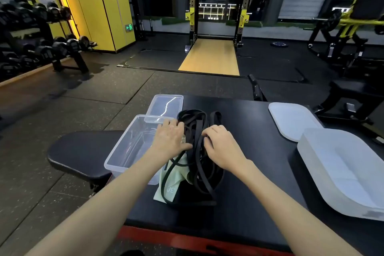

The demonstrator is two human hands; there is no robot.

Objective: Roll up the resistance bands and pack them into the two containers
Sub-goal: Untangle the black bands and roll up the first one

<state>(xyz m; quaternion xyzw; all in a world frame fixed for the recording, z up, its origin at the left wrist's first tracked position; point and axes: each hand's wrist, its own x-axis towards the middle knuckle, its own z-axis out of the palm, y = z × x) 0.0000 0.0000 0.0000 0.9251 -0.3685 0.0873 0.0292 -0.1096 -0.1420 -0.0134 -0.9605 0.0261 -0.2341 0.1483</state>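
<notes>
While flat left fingers [168,124] press the bands [195,117] (tangled), curled right fingers [208,133] pinch them.

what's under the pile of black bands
A pale green printed piece sticks out from under the black bands on the black table. The bands and the left hand cover the rest.
</notes>
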